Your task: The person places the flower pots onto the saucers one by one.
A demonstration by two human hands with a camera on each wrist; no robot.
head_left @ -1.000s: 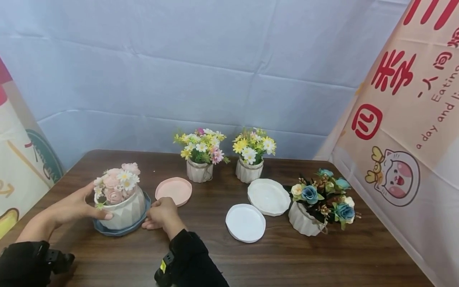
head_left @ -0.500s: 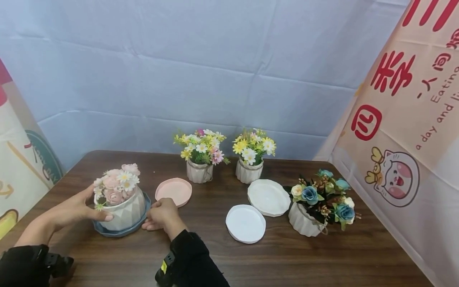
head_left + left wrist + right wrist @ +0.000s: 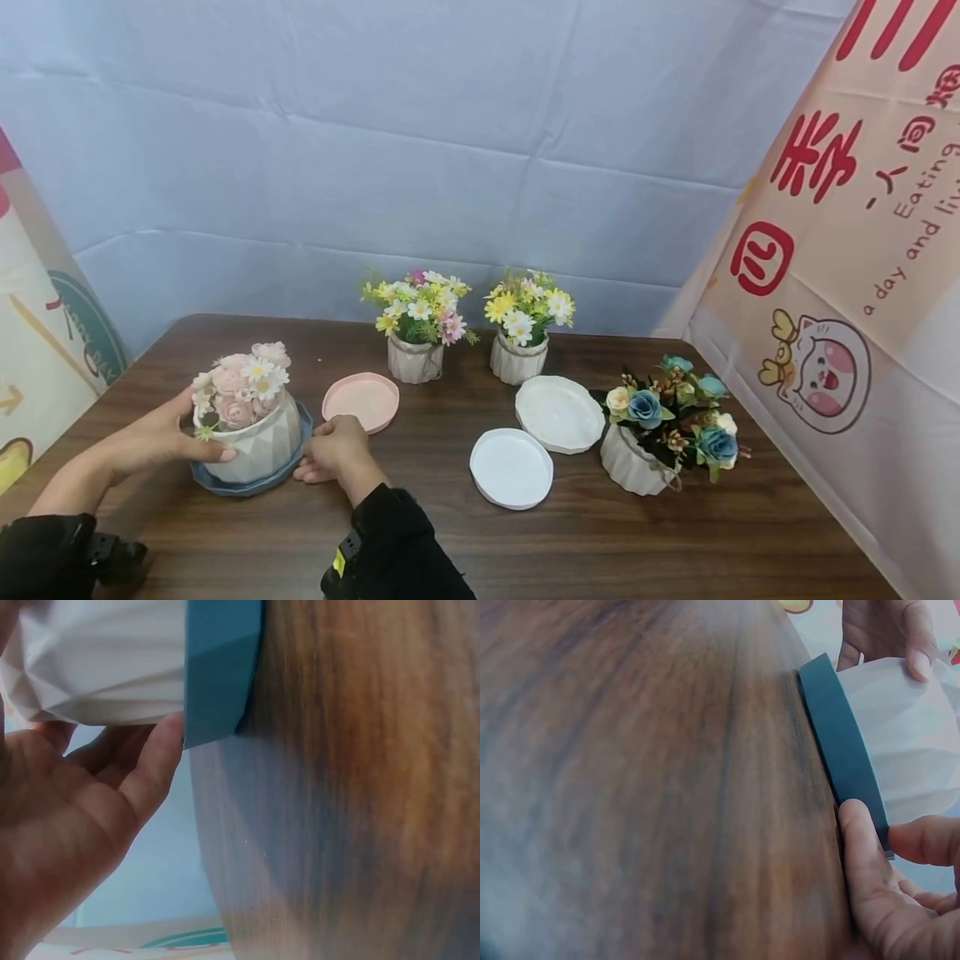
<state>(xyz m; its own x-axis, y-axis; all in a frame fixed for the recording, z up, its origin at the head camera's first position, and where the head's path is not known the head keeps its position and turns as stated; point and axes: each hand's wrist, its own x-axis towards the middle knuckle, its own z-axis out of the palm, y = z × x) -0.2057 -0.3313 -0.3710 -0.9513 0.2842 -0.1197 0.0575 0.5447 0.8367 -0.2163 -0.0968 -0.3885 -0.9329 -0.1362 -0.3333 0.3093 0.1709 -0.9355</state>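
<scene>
A white faceted flower pot point(image 3: 258, 450) with pink and white flowers point(image 3: 242, 387) stands in a blue saucer point(image 3: 247, 486) at the table's left. My left hand point(image 3: 161, 433) grips the pot from its left side, thumb in front and fingers behind; the left wrist view shows its fingers against the white wall just above the saucer. At the saucer's right edge, my right hand point(image 3: 333, 454) pinches the rim. In the right wrist view the thumb is at the top of the rim and a finger point(image 3: 861, 832) lies along the outer side.
A pink saucer point(image 3: 362, 402) lies behind my right hand. Two pots of yellow and white flowers point(image 3: 415, 360) point(image 3: 519, 357) stand at the back. Two white saucers point(image 3: 512, 468) point(image 3: 559, 415) lie right of centre, beside a pot with blue flowers point(image 3: 636, 462). A pale cloth point(image 3: 420, 150) hangs behind the table.
</scene>
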